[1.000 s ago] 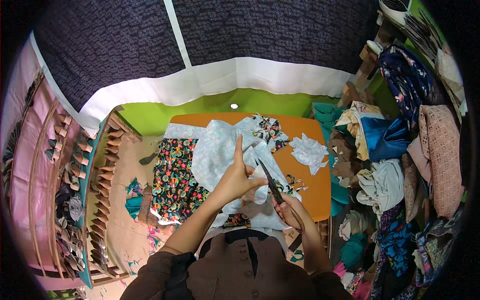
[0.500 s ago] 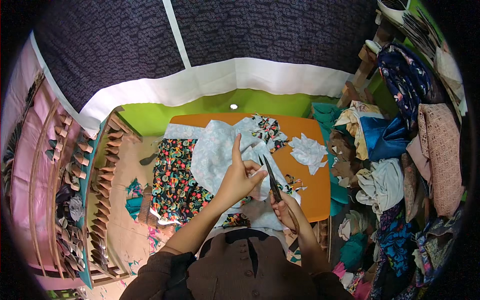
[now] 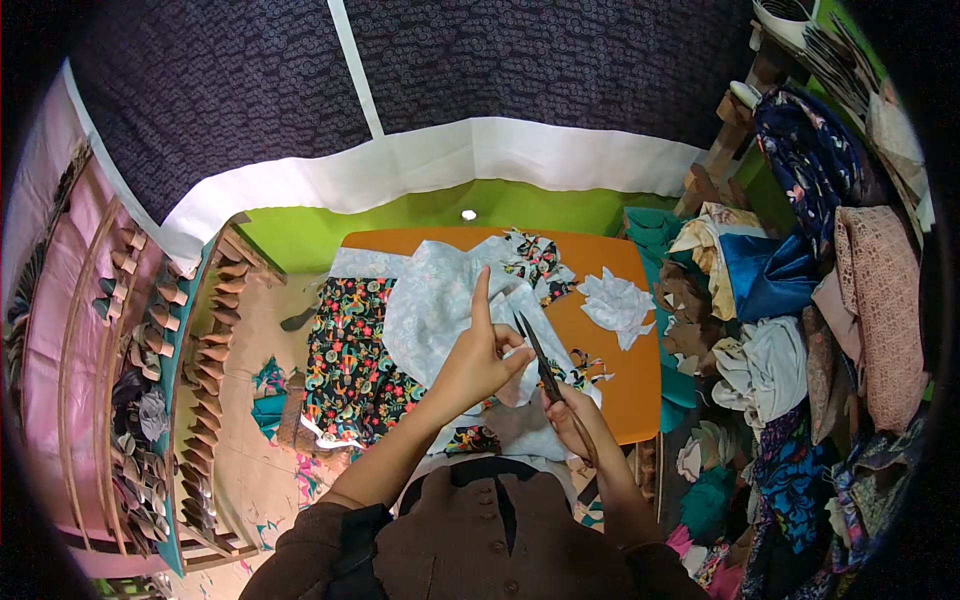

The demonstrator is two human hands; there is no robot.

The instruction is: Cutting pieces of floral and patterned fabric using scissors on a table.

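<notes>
Orange table [image 3: 625, 400], scissors [image 3: 547, 376] in right hand [image 3: 572, 420]

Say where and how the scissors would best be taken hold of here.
Probably by the handles, coming from the near right, where the right hand holds them. The scissors slant, with the pointed blades away from the body and the curved handles toward it, so this approach should keep clear of the cutting edges.
</notes>
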